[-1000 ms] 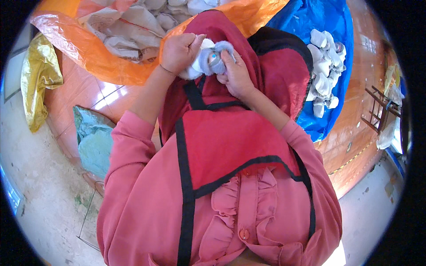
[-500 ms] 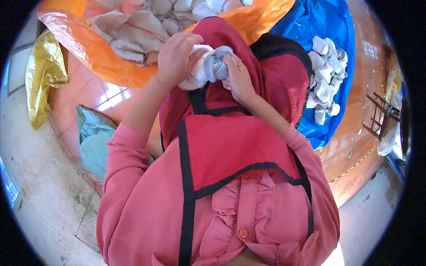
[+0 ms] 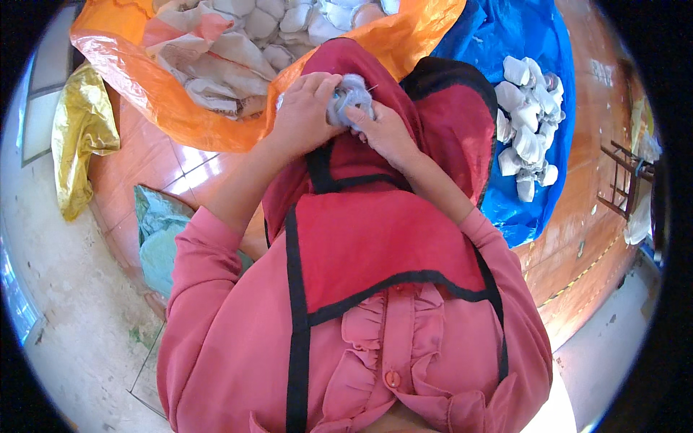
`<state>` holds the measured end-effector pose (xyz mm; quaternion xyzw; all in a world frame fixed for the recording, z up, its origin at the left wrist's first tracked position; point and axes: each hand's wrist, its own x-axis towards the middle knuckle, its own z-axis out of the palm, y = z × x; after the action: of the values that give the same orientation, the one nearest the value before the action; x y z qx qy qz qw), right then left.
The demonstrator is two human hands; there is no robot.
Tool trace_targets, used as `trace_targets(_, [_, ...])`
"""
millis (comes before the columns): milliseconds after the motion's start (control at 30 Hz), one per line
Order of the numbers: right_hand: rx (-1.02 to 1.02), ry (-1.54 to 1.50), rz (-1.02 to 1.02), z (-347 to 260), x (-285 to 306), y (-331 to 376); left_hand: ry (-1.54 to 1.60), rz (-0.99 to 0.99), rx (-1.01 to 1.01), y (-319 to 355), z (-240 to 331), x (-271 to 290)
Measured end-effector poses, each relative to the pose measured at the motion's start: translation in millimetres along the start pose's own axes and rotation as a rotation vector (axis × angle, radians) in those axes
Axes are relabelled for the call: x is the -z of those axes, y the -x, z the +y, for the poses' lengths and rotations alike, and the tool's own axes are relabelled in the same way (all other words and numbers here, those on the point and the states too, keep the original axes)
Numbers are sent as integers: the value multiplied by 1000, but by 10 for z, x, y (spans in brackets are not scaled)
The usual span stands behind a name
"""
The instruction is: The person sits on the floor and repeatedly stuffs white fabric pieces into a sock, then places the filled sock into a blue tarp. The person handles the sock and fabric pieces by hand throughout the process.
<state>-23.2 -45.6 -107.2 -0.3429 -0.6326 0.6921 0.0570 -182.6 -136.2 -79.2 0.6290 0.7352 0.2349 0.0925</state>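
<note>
Above my lap, I hold a small fuzzy grey-blue and white plush piece (image 3: 354, 94) between both hands. My left hand (image 3: 307, 112) is closed around its left side and hides most of the white part. With its thumb pressed onto the piece's near side, my right hand (image 3: 386, 133) grips it from the right. A thin light line, perhaps a needle or thread, sticks out at the piece's upper right. The red apron (image 3: 390, 245) with black edging covers my lap under the hands.
Beyond my knees, an orange sack (image 3: 180, 119) holds many whitish stuffed pieces (image 3: 296, 18). To the right, a blue sheet (image 3: 498, 213) bears a heap of white pieces (image 3: 527, 115). A yellow sack (image 3: 76, 144) and a teal bag (image 3: 159, 242) lie at left; a dark wooden rack (image 3: 621, 177) stands far right.
My left hand has shifted right and down over the plush piece, covering its white part. The piece has turned, and my right thumb now presses on its near side.
</note>
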Motion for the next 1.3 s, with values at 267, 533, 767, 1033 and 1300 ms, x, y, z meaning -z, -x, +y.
trace_targets(267, [-163,-249,-3,-54,-36,94,-18,-46,68,-28,14,-31])
trace_targets(533, [-49,-562,-78,-137,-21,185,55,26,93,8,-25,-99])
trace_targets(767, [-81,-671,-38,39,-8,198,60,200,-7,48,-105,-169])
trace_targets(1033, [-210,-724,-21,242,27,34,162,151,103,92,-175,-216])
trace_targets(1300, [-299,-701,-53,317,53,-187,162,131,58,-33,-299,-193])
